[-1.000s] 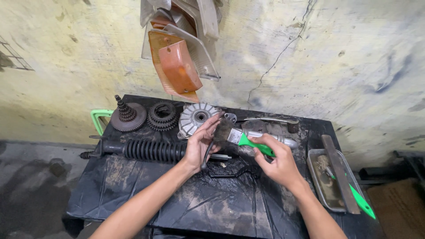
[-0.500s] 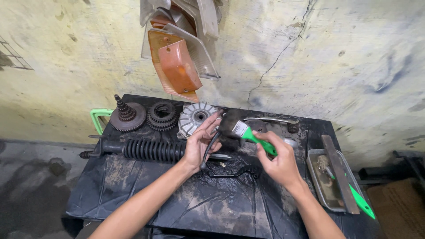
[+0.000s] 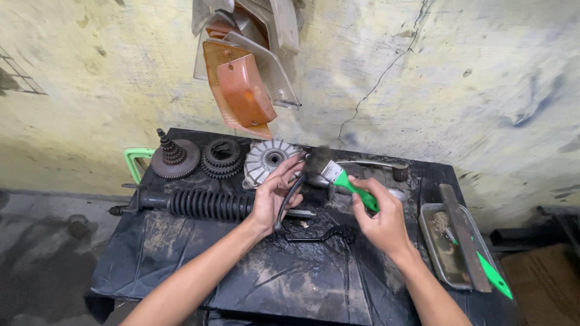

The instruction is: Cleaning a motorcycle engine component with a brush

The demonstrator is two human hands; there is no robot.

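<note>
My right hand (image 3: 379, 218) grips a paintbrush with a green handle (image 3: 353, 190), its dark bristles (image 3: 317, 162) blurred and raised toward the upper left. My left hand (image 3: 273, 194) holds a thin curved black metal part (image 3: 286, 202) upright in front of the brush. Both hands hover over the middle of a table covered with dirty black plastic sheet (image 3: 241, 284). The brush bristles are next to my left fingertips.
At the back stand a toothed gear with shaft (image 3: 174, 158), a black gear cluster (image 3: 222, 157) and a silver finned hub (image 3: 269, 162). A black shock absorber (image 3: 199, 204) lies left. A metal tray (image 3: 444, 250) with a green-handled tool (image 3: 492, 274) sits right. Orange lamp housings (image 3: 241, 90) hang above.
My right hand has swung the brush up and to the left, from lying low across the part to bristles near my left fingertips. My left hand stays put on the curved part.
</note>
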